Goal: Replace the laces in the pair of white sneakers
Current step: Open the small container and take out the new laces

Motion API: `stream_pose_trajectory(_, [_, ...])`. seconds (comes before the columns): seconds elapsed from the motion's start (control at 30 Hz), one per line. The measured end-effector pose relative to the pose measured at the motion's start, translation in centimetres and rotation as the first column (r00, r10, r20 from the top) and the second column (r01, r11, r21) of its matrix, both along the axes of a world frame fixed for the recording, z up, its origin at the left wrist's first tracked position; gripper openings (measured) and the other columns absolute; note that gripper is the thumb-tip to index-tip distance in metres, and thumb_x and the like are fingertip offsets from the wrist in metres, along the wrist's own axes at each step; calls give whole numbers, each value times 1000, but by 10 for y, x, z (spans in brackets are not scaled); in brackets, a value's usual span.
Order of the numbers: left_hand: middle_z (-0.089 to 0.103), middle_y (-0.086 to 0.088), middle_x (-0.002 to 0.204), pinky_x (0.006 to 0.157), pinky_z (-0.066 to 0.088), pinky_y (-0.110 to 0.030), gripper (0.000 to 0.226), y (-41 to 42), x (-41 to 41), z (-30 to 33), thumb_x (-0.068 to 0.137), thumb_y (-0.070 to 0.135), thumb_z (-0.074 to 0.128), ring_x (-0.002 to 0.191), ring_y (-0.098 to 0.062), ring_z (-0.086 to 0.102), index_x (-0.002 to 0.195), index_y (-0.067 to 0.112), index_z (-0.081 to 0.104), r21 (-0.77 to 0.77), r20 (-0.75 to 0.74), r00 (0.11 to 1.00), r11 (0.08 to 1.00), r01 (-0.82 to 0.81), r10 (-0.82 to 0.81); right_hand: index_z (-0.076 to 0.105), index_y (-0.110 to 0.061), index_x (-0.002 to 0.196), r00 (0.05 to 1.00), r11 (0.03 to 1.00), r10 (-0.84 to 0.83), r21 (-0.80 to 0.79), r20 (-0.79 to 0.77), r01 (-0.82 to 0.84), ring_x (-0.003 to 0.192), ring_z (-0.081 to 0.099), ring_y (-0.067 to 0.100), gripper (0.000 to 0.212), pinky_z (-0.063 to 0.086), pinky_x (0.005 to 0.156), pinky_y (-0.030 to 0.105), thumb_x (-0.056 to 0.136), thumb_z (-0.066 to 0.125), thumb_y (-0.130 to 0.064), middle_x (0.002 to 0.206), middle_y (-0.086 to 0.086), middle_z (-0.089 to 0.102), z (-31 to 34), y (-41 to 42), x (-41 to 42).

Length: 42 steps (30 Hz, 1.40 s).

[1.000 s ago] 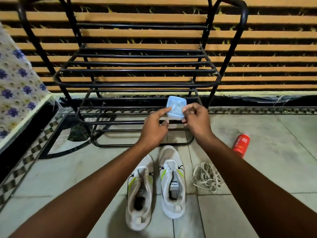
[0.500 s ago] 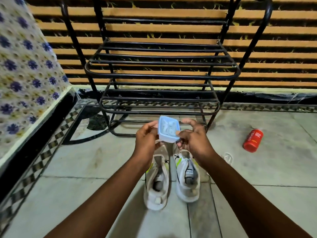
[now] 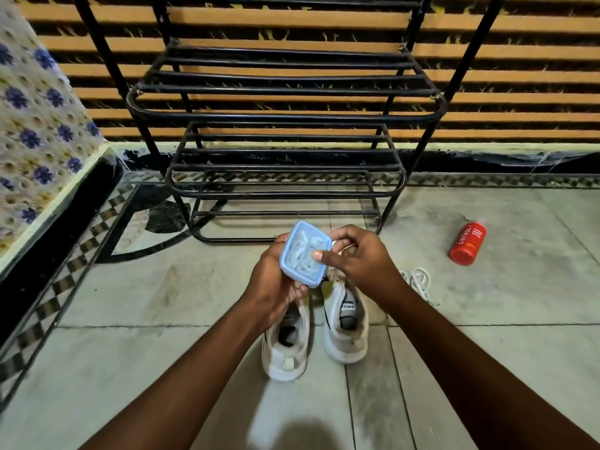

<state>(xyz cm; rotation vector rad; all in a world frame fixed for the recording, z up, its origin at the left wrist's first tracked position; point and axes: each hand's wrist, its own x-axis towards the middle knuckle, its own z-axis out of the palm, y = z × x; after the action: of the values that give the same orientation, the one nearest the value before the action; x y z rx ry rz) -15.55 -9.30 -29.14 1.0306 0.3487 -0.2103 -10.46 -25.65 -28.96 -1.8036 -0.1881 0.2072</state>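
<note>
Fingers of your left hand (image 3: 276,287) curl round the underside of a small blue plastic container (image 3: 305,254), gripping it from below and the left. Your right hand (image 3: 357,261) comes in from the other side, thumb pressed on the translucent lid and fingers curled at its far rim, so both hands have hold of the box. Pale coils show through the lid, probably the new laces, though you cannot be sure through the plastic.

Directly under the box, the pair of white sneakers (image 3: 345,326) stands side by side on the tiled floor (image 3: 487,352), heels toward you, eyelets apparently bare. Just to their right lies a loose heap of white laces (image 3: 418,280), partly hidden by your forearm. A red bottle (image 3: 467,243) lies on its side further right, well apart. A black metal shoe rack (image 3: 285,157) stands beyond the shoes against the slatted wall.

The box looks light and rigid but smooth, so keep the base cupped while you pry at a lid corner. Laces will be limp and tangle-prone; take them by a stiff tip.
</note>
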Motion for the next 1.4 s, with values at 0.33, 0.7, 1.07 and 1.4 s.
stream_pose_trajectory(0.33, [59,-12,78,38,30,-18,47,-1,-1,6,107,35,40,47,-17,48,137,1,51,81,-16,996,993,89,-88,71,-4,87,998,1000,-8,23,-55,9,55,57,20,37,45,53,30,62,96,-16,79,25,68,0,2,5])
stream_pose_trajectory(0.7, [60,-10,69,36,22,-17,30,4,-4,2,108,24,39,45,-14,40,116,6,61,90,-53,998,995,41,-37,71,-22,89,988,951,19,-308,156,31,61,61,9,43,53,59,29,59,95,-42,78,-4,70,-1,6,4])
stream_pose_trajectory(1.07, [53,-5,57,37,25,-16,35,-1,-10,4,106,27,47,41,-14,40,82,9,66,258,-107,991,960,111,-85,78,-20,97,976,971,177,-182,128,-152,78,67,22,43,59,71,28,59,94,-8,92,5,75,7,7,11])
stream_pose_trajectory(1.4, [59,-5,57,36,34,-13,31,-1,-3,-1,106,21,46,38,-12,52,84,7,63,194,-102,987,976,-100,121,80,-17,93,945,984,0,-168,326,58,77,69,10,45,55,70,17,52,96,-9,87,-5,73,11,23,-1])
